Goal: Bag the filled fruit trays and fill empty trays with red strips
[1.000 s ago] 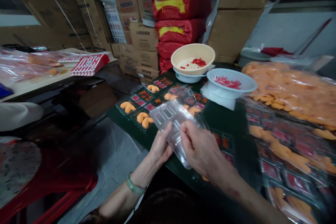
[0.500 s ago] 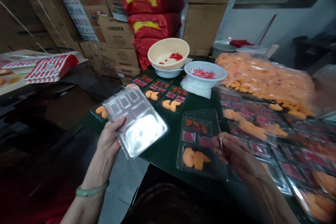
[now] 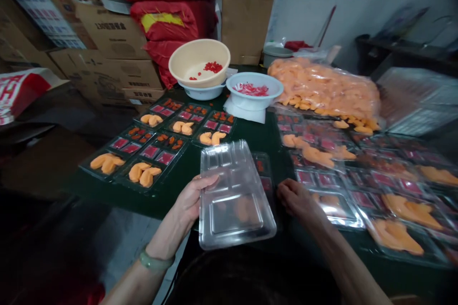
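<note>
Cartons [image 3: 107, 28] stood behind the green table [image 3: 175, 190], one printed "130", the characters after it too blurred to read. Five filled trays [image 3: 165, 171] lay at the left in rows of three and two; those at the right overlapped too much to count. One cream basin [image 3: 181, 59], two pale blue bowls [image 3: 250, 103] and one bag of orange pieces [image 3: 322, 83] sat farther back. The left hand [image 3: 189, 200], thumb above, fingers underneath, gripped the left edge of a clear lid [image 3: 232, 176] over another filled tray [image 3: 269, 171]. The right hand [image 3: 298, 198] was loosely curled just beside that tray; whether it held anything could not be told.
</note>
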The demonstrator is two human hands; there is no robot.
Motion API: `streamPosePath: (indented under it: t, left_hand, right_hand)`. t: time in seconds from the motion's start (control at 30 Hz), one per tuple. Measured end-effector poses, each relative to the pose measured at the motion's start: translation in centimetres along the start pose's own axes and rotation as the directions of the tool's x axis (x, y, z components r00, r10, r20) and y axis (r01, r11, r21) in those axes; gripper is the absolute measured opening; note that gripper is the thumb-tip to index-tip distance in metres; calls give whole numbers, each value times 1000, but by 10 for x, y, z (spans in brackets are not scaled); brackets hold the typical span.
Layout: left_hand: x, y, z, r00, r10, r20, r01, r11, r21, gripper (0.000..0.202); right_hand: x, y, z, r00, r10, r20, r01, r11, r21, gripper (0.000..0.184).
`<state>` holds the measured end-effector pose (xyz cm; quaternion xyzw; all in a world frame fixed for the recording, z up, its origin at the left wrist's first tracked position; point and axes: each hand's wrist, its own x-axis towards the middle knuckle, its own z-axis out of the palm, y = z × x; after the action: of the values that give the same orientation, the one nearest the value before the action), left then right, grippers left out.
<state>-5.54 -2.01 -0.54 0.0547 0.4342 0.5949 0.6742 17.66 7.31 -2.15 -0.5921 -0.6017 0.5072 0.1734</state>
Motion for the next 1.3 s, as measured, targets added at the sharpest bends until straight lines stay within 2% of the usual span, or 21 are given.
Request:
streamPosePath:
  t: [0.07,0.13,0.2,0.23,0.3,0.37,0.43,0.5,0.63,0.7,0.77,0.9,0.97,1.07,1.13,1.2,1.23,1.3]
  left_hand:
    - [4,0,1,999,-42,10,42,999,18,16]
    - [6,0,1,998,-61,8,61,998,15,17]
    - [6,1,1,998,-69,3,69,998,7,17]
    - [5,1,1,998,-67,-2,67,998,2,18]
    - [1,4,0,999,-39,-31,39,999,-14,21]
    - [-3,7,-2,993,42,-110,-47,998,-42,20]
    - [-7,11,-5,970,137,-202,-153,986,-65,19]
    - [-8,13,-7,951,169,-257,-191,980,-60,21]
    - [-4,10,-5,975,72,-210,-73,997,5,34]
    - [-3,6,0,982,25,-188,-19,999,37,33]
    - [-2,3,5,980,38,-197,-29,998,47,27]
    - [-1,-2,12,971,145,-189,-143,989,21,22]
    - [1,-4,15,981,98,-166,-92,995,38,22]
    - [6,-7,19,987,-27,-158,39,996,74,25]
    - [9,-9,21,983,-72,-166,85,994,71,25]
    - [10,-8,21,980,-90,-176,99,994,47,22]
    - [11,-8,20,978,-106,-179,113,993,32,19]
    - [11,-7,18,975,-130,-182,133,991,5,16]
  right_hand:
    - [-4,1,5,975,-153,-161,128,979,-156,18]
    - [-8,0,12,901,-311,-302,222,930,-293,21]
    - [-12,-2,17,844,-394,-364,243,886,-396,28]
    - [-13,-4,20,834,-412,-368,235,868,-438,32]
    - [-12,-6,24,835,-426,-348,221,839,-497,37]
    - [-9,-5,25,850,-417,-323,208,828,-521,40]
    - [-8,-3,26,873,-386,-299,196,838,-509,40]
    - [-8,-1,25,888,-358,-289,182,850,-494,38]
    - [-9,1,21,891,-353,-287,158,831,-533,37]
    - [-9,0,19,904,-337,-262,134,807,-575,36]
    - [-9,0,18,922,-317,-224,114,772,-625,34]
    - [-8,0,18,926,-340,-164,137,706,-695,34]
    - [-7,0,18,924,-348,-159,144,703,-696,33]
    - [-5,-3,18,928,-331,-174,156,764,-626,30]
    - [-4,-5,19,942,-311,-122,215,845,-490,27]
    - [-2,-9,20,956,-284,-76,255,930,-265,21]
    - [-1,-11,21,966,-247,-76,236,963,-130,20]
    - [1,-17,23,991,-108,-78,119,983,139,25]
